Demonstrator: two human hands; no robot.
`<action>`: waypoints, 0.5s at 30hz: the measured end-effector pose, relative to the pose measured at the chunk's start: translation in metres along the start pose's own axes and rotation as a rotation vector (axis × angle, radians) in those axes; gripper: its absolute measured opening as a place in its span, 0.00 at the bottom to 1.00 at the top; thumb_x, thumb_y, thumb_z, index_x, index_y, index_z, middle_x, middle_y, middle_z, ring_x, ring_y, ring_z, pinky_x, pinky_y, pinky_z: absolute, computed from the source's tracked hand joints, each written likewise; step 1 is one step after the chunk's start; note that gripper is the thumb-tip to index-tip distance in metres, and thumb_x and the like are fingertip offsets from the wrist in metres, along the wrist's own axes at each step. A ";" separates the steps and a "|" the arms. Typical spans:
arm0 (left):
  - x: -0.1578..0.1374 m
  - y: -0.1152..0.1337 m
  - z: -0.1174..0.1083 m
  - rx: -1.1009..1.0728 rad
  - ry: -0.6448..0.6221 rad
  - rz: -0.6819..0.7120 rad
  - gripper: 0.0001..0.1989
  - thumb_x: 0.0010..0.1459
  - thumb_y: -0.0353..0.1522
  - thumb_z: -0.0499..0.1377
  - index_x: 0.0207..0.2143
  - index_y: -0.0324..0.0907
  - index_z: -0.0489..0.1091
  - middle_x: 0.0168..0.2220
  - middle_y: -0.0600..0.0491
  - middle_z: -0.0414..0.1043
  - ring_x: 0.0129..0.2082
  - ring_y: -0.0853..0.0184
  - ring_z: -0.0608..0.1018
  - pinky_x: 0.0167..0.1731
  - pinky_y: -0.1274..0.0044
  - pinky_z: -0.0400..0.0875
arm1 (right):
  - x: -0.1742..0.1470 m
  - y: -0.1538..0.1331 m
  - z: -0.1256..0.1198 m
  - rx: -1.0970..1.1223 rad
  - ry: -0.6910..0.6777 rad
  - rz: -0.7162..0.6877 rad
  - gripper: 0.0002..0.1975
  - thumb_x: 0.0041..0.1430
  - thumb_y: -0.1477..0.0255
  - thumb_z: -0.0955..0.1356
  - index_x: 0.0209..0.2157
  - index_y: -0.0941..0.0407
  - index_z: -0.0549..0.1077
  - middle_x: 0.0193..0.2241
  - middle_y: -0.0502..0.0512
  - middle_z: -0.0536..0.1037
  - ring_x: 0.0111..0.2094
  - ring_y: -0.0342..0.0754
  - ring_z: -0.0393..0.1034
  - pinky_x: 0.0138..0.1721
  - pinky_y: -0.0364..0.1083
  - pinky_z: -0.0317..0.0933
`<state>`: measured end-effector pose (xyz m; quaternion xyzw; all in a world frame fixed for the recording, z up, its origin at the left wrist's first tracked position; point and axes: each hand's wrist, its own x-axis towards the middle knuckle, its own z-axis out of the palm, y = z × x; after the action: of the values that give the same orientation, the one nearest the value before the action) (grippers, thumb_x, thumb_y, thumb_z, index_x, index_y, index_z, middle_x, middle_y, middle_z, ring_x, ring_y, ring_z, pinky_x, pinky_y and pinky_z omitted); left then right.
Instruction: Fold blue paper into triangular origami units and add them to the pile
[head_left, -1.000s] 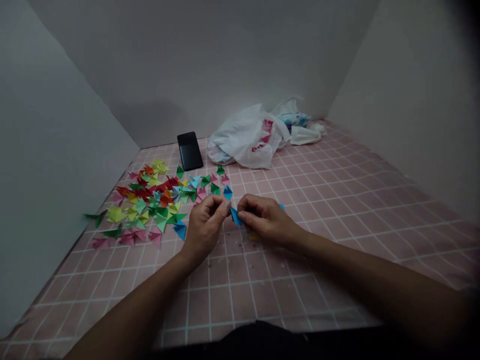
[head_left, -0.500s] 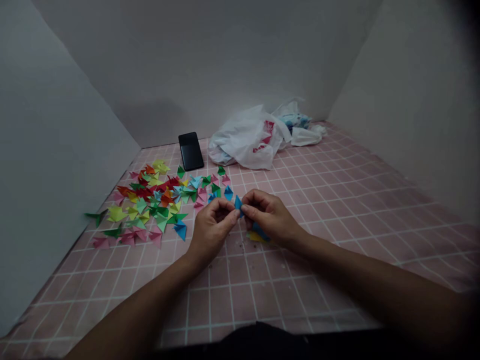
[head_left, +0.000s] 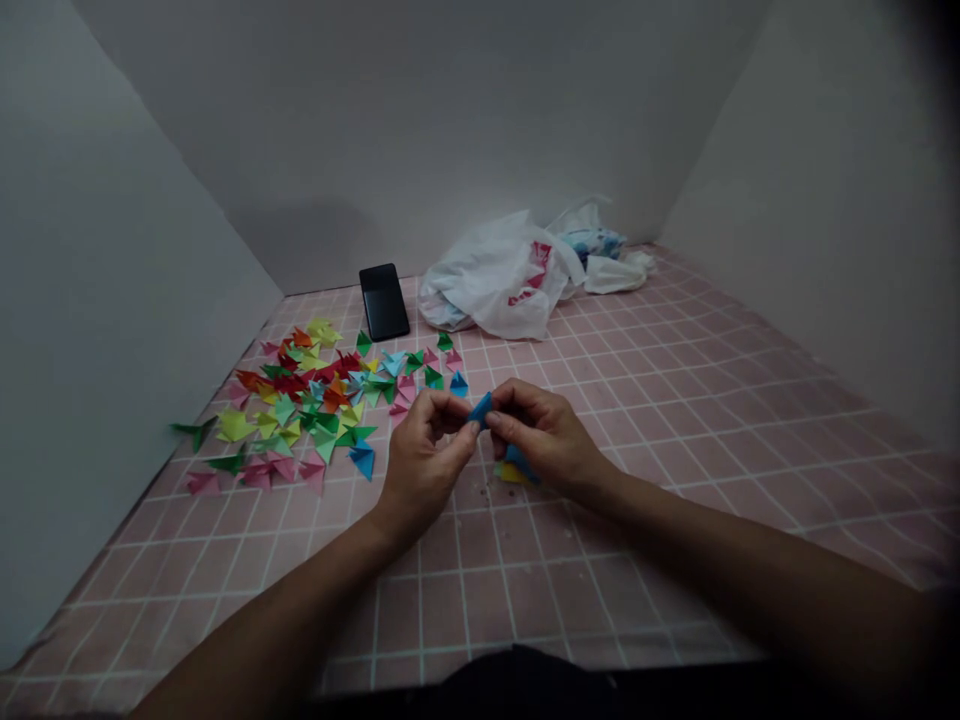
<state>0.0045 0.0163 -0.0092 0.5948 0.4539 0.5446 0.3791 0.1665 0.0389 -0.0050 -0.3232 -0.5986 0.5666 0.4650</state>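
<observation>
Between my two hands is a small folded blue paper (head_left: 481, 408), tilted up to the right. My left hand (head_left: 429, 445) pinches its lower left end with thumb and forefinger. The thumb and fingers of my right hand (head_left: 544, 430) close on its right end. Under my right hand lie blue and yellow paper pieces (head_left: 511, 471), partly covered by it. Many folded paper cranes (head_left: 300, 400) in red, yellow, green, pink and blue are spread to the left of my hands. One blue folded crane (head_left: 361, 459) lies nearest to my left wrist.
A black phone (head_left: 384, 302) lies at the back, beyond the paper pile. Right of it sits a crumpled white plastic bag (head_left: 499, 280), with a smaller blue-and-white bundle (head_left: 596, 245) behind. Pale walls enclose the pink checked cloth (head_left: 675, 380) on three sides.
The blue paper has turned in my fingers, from standing upright to slanting up to the right. Both hands stay in nearly the same place.
</observation>
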 end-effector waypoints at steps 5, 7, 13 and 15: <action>-0.001 0.001 0.001 -0.044 0.003 0.016 0.13 0.54 0.26 0.64 0.42 0.43 0.69 0.36 0.55 0.72 0.37 0.70 0.75 0.40 0.76 0.69 | -0.001 -0.003 0.001 0.023 -0.013 -0.010 0.07 0.58 0.68 0.70 0.30 0.56 0.70 0.22 0.45 0.69 0.21 0.38 0.64 0.22 0.40 0.59; -0.001 0.003 0.001 -0.081 0.007 -0.002 0.13 0.54 0.26 0.65 0.41 0.43 0.69 0.36 0.55 0.72 0.36 0.70 0.75 0.39 0.77 0.69 | -0.001 -0.003 0.000 -0.003 -0.026 0.004 0.07 0.58 0.69 0.70 0.30 0.56 0.69 0.21 0.44 0.68 0.20 0.38 0.63 0.22 0.40 0.58; 0.002 0.010 0.000 -0.235 -0.058 -0.166 0.09 0.54 0.32 0.66 0.38 0.41 0.72 0.31 0.56 0.73 0.32 0.70 0.75 0.36 0.77 0.71 | -0.002 -0.004 -0.002 -0.019 -0.038 -0.010 0.07 0.58 0.69 0.69 0.29 0.56 0.69 0.21 0.45 0.69 0.20 0.38 0.63 0.22 0.40 0.58; 0.004 0.011 -0.001 -0.218 -0.081 -0.208 0.07 0.53 0.34 0.66 0.33 0.40 0.73 0.28 0.55 0.73 0.29 0.71 0.74 0.33 0.77 0.70 | -0.002 -0.004 -0.002 -0.001 -0.048 0.007 0.08 0.59 0.68 0.70 0.28 0.56 0.68 0.21 0.45 0.70 0.20 0.38 0.63 0.22 0.40 0.58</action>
<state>0.0047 0.0165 0.0021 0.5212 0.4355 0.5241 0.5138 0.1692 0.0376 -0.0018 -0.3118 -0.6086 0.5755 0.4486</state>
